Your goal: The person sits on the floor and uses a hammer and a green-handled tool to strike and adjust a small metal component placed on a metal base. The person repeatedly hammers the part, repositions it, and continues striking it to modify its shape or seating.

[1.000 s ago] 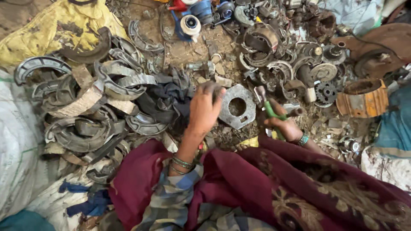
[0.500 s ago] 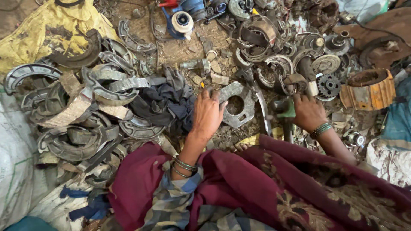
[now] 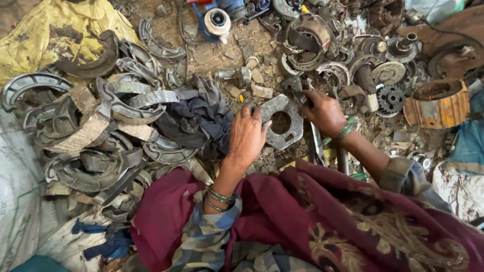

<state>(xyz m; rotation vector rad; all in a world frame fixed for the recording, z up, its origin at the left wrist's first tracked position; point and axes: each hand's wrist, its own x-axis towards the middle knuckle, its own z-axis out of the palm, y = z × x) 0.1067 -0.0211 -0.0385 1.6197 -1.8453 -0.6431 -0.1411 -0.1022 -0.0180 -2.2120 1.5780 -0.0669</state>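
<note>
1. At the far left lies a white sack (image 3: 15, 201), and above it a yellow cloth (image 3: 45, 30) spreads over the dirt ground (image 3: 222, 50).
2. A pile of curved metal brake shoes (image 3: 116, 106) fills the left half of the ground, some rusty, some grey, stacked and overlapping.
3. A dark blue rag (image 3: 196, 121) lies crumpled just right of that pile.
4. The left hand (image 3: 247, 136) rests palm down, fingers spread, on the left edge of a flat grey metal plate (image 3: 282, 123) that has a round hole in its middle; its heel lies over the rag.
5. The plate lies flat on the ground between the two hands, in front of the person's maroon cloth (image 3: 302, 216).
6. The right hand (image 3: 325, 113) touches the plate's upper right edge with bent fingers; whether it truly grips the plate cannot be told. Green bangles sit on both wrists.
7. Further right are a small gear (image 3: 390, 98), round metal parts (image 3: 388, 70) and a rusty orange drum (image 3: 437, 103).
8. At the top centre lies a blue and white part (image 3: 217, 21).
</note>
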